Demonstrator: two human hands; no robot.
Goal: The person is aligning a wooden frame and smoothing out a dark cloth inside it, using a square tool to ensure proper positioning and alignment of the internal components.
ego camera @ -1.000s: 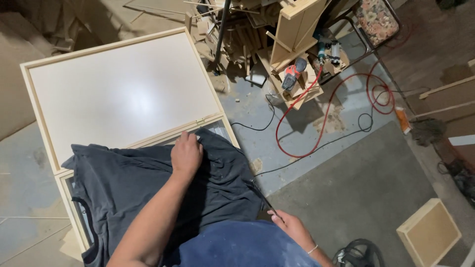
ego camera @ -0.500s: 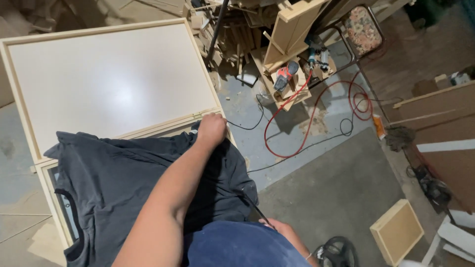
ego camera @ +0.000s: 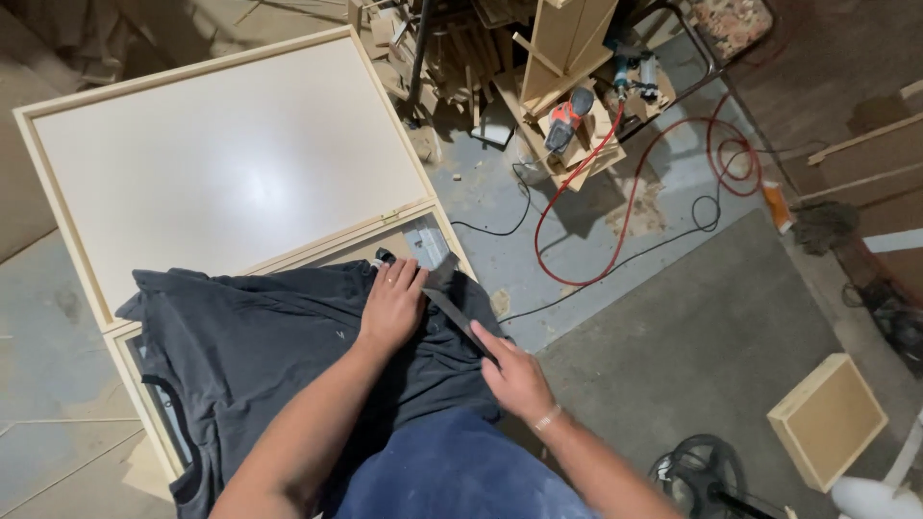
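Right hand (ego camera: pixel 519 380) now grips flat tool (ego camera: pixel 460 322) — pointing up-left toward left hand (ego camera: pixel 392 306).

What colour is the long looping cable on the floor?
The looping cable is red, seen best in the head view.

Dark shirt (ego camera: pixel 250 327) on framed panel (ego camera: pixel 221 163)

A framed panel (ego camera: pixel 221 163) lies at far left, with a shirt (ego camera: pixel 279 356) draped over its near edge. The left hand (ego camera: pixel 392 306) rests on the shirt; the right hand (ego camera: pixel 517 377) is just right of it. Farther right, a cord (ego camera: pixel 615 207) loops across the floor (ego camera: pixel 692 336), and a small box (ego camera: pixel 827 420) lies near right.
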